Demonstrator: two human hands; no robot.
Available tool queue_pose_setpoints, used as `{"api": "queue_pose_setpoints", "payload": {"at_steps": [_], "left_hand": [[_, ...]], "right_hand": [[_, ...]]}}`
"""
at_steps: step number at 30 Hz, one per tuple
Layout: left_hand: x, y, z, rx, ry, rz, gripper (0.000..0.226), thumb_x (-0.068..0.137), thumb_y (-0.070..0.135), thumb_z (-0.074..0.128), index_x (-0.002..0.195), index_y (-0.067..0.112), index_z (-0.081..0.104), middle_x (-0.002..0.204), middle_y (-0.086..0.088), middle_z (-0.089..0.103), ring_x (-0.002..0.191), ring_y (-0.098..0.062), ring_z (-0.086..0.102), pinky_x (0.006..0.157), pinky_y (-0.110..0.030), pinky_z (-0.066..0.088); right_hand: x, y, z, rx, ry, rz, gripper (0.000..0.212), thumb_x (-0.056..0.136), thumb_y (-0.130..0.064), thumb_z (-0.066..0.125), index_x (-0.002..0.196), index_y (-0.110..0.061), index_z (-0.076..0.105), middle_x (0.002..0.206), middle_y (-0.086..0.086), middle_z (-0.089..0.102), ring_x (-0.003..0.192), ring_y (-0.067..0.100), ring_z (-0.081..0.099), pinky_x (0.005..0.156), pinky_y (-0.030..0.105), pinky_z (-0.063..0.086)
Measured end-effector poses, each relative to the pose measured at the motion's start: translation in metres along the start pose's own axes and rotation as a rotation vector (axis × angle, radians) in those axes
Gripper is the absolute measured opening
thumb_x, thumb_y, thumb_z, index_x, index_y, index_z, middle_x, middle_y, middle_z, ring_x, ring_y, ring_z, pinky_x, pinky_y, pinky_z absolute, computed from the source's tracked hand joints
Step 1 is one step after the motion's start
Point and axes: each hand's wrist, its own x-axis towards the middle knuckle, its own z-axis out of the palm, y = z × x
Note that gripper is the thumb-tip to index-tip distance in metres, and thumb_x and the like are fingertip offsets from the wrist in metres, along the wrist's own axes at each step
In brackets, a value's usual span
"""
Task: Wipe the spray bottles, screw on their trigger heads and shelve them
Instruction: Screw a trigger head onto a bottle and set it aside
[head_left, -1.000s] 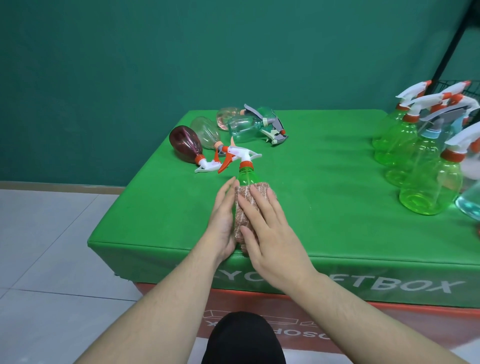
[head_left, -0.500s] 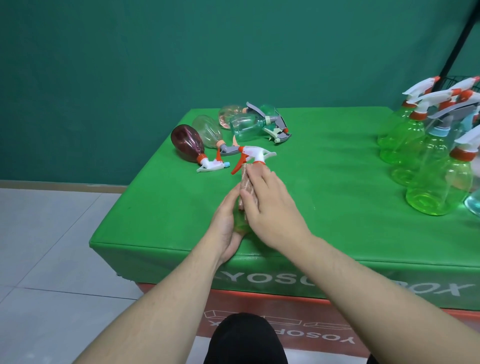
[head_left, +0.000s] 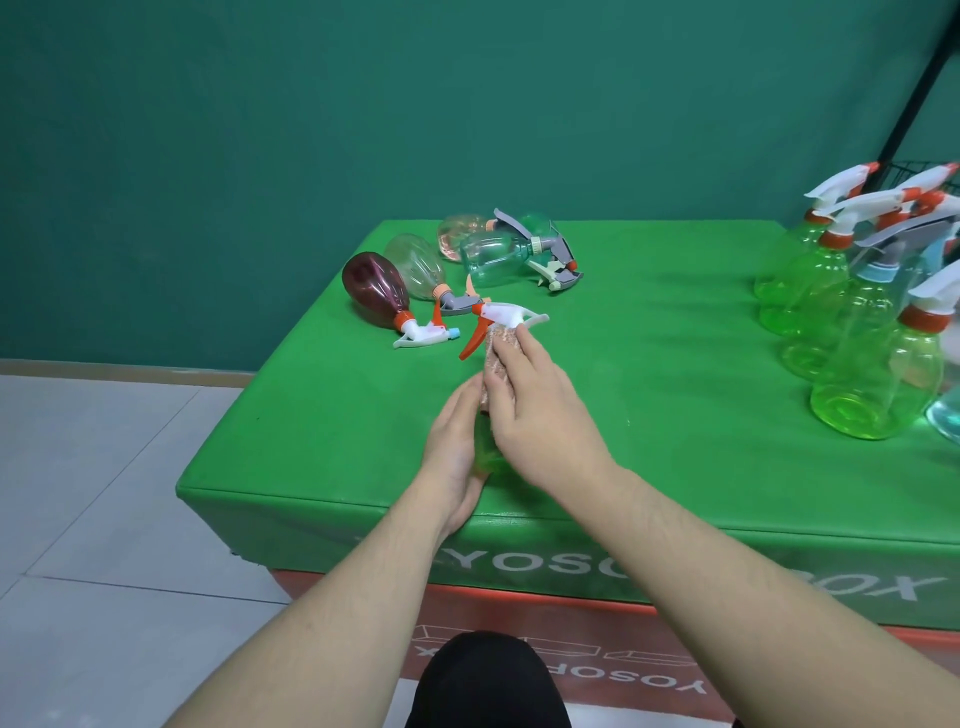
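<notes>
A: What is being handled nearest?

B: A green bottle (head_left: 485, 457) is steadied on the table (head_left: 675, 364) by the left hand (head_left: 454, 449); a cloth (head_left: 498, 358) is pressed on its neck by the right hand (head_left: 540, 410).

A: And farther off?

B: Four lying bottles (head_left: 493, 257) appear unwiped; the upright bottles (head_left: 878, 384) at right are not yet shelved.

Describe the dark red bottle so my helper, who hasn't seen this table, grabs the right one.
On the green-covered table, look at the heap of bottles lying on their sides at the far left. The dark maroon translucent plastic spray bottle is the leftmost, its orange collar and white trigger head pointing toward the near edge. Its neighbours are clear or pale; it alone is dark.
</notes>
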Motion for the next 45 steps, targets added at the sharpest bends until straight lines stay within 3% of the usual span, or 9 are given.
{"api": "queue_pose_setpoints", "payload": {"at_steps": [5,10,16,21,29,32,34,39,45], "left_hand": [[0.001,-0.002,0.001,0.006,0.038,0.014,0.034,0.104,0.038,0.057,0.13,0.021,0.069,0.125,-0.001,0.074,0.122,-0.018,0.067,0.112,-0.043,0.048],[0.007,-0.006,-0.003,-0.011,0.096,0.018,0.04,0.101,0.042,0.062,0.132,0.017,0.066,0.126,-0.009,0.073,0.12,-0.026,0.069,0.109,-0.048,0.051],[0.008,-0.009,-0.009,-0.108,0.037,-0.035,0.09,0.076,0.062,0.082,0.144,0.011,0.056,0.134,-0.019,0.067,0.124,-0.035,0.066,0.113,-0.053,0.046],[0.009,-0.009,-0.012,-0.07,0.036,0.027,0.055,0.092,0.042,0.072,0.138,0.015,0.06,0.134,-0.014,0.068,0.128,-0.032,0.063,0.114,-0.055,0.044],[0.001,0.002,-0.004,-0.058,-0.108,-0.007,0.043,0.102,0.033,0.056,0.139,0.014,0.063,0.137,-0.009,0.068,0.126,-0.021,0.064,0.107,-0.039,0.051],[-0.002,0.004,-0.001,-0.088,-0.121,-0.029,0.033,0.099,0.034,0.056,0.12,0.019,0.077,0.123,-0.008,0.074,0.108,-0.017,0.072,0.095,-0.035,0.055],[-0.001,0.003,-0.001,-0.131,-0.112,-0.058,0.032,0.102,0.032,0.053,0.111,0.02,0.081,0.117,-0.009,0.076,0.102,-0.019,0.071,0.092,-0.037,0.054],[0.003,0.0,-0.002,-0.162,-0.03,-0.054,0.035,0.107,0.03,0.046,0.12,0.014,0.074,0.109,-0.009,0.076,0.091,-0.02,0.071,0.082,-0.035,0.054],[0.003,-0.005,-0.003,-0.133,0.075,-0.024,0.037,0.106,0.037,0.05,0.129,0.015,0.069,0.112,-0.01,0.076,0.093,-0.02,0.073,0.079,-0.036,0.058]], "right_hand": [[-0.027,0.011,0.01,-0.13,0.089,-0.194,0.06,0.103,-0.035,0.025,0.155,-0.005,0.033,0.163,0.015,0.027,0.153,0.027,0.018,0.126,0.043,0.014],[-0.048,0.023,0.018,-0.223,0.04,-0.239,0.058,0.107,-0.036,0.023,0.16,-0.012,0.024,0.168,0.011,0.011,0.156,0.032,0.003,0.124,0.052,0.016],[-0.061,0.025,0.025,-0.137,0.061,-0.272,0.053,0.106,-0.031,0.031,0.157,-0.019,0.031,0.169,0.003,0.011,0.156,0.028,-0.003,0.124,0.052,0.017],[-0.054,0.021,0.02,0.01,0.097,-0.201,0.054,0.104,-0.036,0.031,0.156,-0.023,0.032,0.168,-0.002,0.013,0.156,0.018,-0.002,0.126,0.047,0.015],[-0.026,0.019,0.011,0.025,0.102,-0.152,0.057,0.102,-0.04,0.029,0.156,-0.023,0.035,0.168,0.003,0.017,0.156,0.02,0.003,0.127,0.041,0.008],[-0.01,0.014,0.006,0.051,0.072,-0.097,0.055,0.103,-0.039,0.03,0.155,-0.023,0.037,0.168,0.002,0.015,0.155,0.02,0.006,0.127,0.036,0.006],[0.001,0.01,0.004,0.081,0.086,-0.048,0.052,0.104,-0.037,0.033,0.154,-0.022,0.04,0.167,0.003,0.018,0.154,0.021,0.012,0.126,0.035,0.009],[0.022,0.004,0.007,0.182,0.087,0.12,0.044,0.106,-0.03,0.04,0.149,-0.023,0.046,0.162,0.002,0.026,0.146,0.024,0.028,0.118,0.032,0.019],[0.005,0.003,0.014,0.089,0.078,-0.01,0.052,0.104,-0.037,0.028,0.152,-0.02,0.041,0.161,0.003,0.03,0.147,0.02,0.027,0.121,0.032,0.02]]}}
